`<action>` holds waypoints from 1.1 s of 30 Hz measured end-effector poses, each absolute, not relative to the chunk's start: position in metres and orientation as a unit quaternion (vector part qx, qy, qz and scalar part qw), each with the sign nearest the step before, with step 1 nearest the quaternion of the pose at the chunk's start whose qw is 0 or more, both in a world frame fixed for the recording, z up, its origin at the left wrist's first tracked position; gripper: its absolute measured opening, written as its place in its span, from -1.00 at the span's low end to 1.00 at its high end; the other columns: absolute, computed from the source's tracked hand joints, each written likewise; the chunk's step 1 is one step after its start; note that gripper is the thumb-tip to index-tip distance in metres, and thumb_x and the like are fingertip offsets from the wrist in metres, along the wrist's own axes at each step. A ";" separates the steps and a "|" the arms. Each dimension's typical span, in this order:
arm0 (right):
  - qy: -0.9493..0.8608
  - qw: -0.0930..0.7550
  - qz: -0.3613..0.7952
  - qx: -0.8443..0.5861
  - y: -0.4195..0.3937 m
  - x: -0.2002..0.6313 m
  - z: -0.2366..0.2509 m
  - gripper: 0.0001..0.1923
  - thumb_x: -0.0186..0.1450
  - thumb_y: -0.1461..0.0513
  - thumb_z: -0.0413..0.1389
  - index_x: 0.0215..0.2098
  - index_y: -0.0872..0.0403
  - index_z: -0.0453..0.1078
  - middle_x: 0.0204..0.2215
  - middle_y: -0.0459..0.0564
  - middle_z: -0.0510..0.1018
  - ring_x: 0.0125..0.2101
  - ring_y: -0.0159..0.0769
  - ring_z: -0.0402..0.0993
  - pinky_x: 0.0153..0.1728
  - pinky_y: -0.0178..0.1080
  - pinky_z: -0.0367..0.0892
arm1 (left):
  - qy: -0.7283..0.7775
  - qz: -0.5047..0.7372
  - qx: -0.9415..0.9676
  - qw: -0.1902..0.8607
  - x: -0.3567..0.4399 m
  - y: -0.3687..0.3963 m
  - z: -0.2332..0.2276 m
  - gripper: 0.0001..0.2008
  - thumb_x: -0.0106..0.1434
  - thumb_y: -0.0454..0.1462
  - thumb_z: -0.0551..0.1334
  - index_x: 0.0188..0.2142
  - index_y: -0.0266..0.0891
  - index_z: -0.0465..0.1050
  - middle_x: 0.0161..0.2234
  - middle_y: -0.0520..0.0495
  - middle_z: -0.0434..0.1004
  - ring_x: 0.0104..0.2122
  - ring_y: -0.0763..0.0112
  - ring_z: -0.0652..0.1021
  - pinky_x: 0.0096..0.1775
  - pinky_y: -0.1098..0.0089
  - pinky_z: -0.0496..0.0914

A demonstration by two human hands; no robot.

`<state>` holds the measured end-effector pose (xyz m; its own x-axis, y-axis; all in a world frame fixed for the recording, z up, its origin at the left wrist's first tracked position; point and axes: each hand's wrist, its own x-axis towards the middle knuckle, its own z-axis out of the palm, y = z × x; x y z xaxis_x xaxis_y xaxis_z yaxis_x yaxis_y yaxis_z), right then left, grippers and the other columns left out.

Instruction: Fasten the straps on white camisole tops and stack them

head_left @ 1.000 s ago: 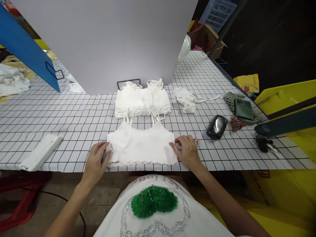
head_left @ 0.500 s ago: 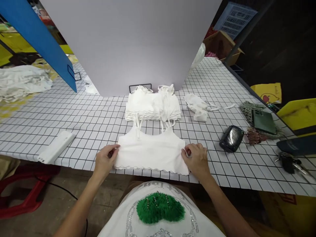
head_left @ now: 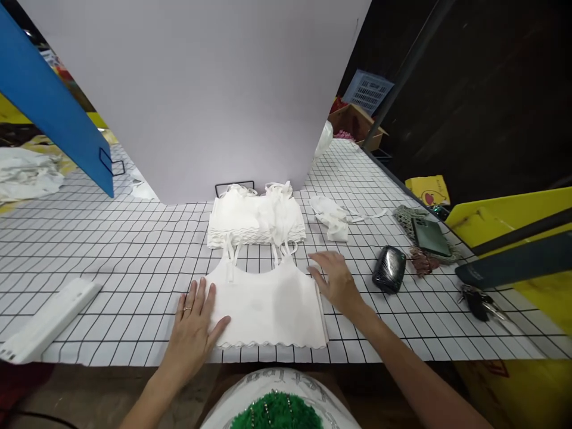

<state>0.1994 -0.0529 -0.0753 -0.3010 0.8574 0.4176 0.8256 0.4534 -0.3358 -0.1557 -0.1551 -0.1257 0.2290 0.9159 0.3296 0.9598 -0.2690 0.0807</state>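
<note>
A white crop top (head_left: 267, 301) lies flat at the near edge of the gridded table (head_left: 111, 262), straps pointing toward a stack of folded tops (head_left: 255, 217) just behind. The left hand (head_left: 193, 322) presses its left edge, fingers spread flat, seemingly pinning it; the right hand (head_left: 334, 279) rests open at its right side, gripping nothing.

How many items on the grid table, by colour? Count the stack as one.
White: 4 - top under left hand and by right hand, stack of tops, crumpled cloth, long bar
Black: 2 - wrapped case, keys
Green: 1 - phone
Total: 7
</note>
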 end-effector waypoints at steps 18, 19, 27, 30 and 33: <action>-0.689 0.177 0.179 -0.679 0.154 0.117 -0.046 -0.85 0.19 0.23 0.21 -0.47 0.11 0.36 -0.25 0.17 0.58 0.05 0.11 0.29 0.09 0.27 0.06 | -0.538 -0.401 -0.682 -0.291 -0.109 -0.060 -0.035 -0.66 0.30 -0.07 0.25 -0.01 -0.11 0.56 0.05 -0.13 0.59 0.06 0.11 0.56 0.08 0.05 0.49; -0.685 0.188 0.187 -0.679 0.153 0.119 -0.045 -0.87 0.17 0.26 0.20 -0.49 0.11 0.35 -0.26 0.14 0.59 0.02 0.07 0.32 0.08 0.24 0.09 | -0.534 -0.409 -0.660 -0.334 -0.103 -0.050 -0.032 -0.66 0.27 -0.07 0.28 -0.04 -0.14 0.58 0.02 -0.13 0.60 0.01 0.13 0.58 0.04 0.09 0.51; -0.666 0.346 0.250 -0.612 0.120 0.126 -0.022 -0.80 0.25 0.14 0.10 -0.48 0.06 0.39 -0.43 -0.07 0.58 -0.37 -0.31 0.45 -0.28 -0.25 0.32 | -0.520 -0.445 -0.502 -0.528 -0.029 0.035 -0.024 -0.66 0.05 -0.31 0.43 -0.15 -0.34 0.58 -0.10 -0.24 0.62 -0.34 0.31 0.63 -0.29 0.31 0.48; -0.660 0.390 0.267 -0.584 0.107 0.126 -0.014 -0.79 0.22 0.13 0.12 -0.51 0.06 0.40 -0.48 -0.09 0.56 -0.41 -0.32 0.44 -0.31 -0.26 0.32 | -0.515 -0.446 -0.494 -0.541 -0.003 0.057 -0.029 -0.65 -0.06 -0.32 0.50 -0.25 -0.38 0.57 -0.25 -0.21 0.63 -0.49 0.41 0.57 -0.42 0.38 0.40; -0.658 0.421 0.280 -0.558 0.096 0.131 -0.011 -0.77 0.22 0.11 0.12 -0.50 0.07 0.45 -0.47 -0.08 0.56 -0.38 -0.29 0.46 -0.30 -0.25 0.34 | -0.506 -0.445 -0.489 -0.553 0.013 0.067 -0.033 -0.75 -0.05 -0.27 0.51 -0.43 -0.34 0.54 -0.46 -0.09 0.58 -0.58 0.50 0.48 -0.50 0.44 0.31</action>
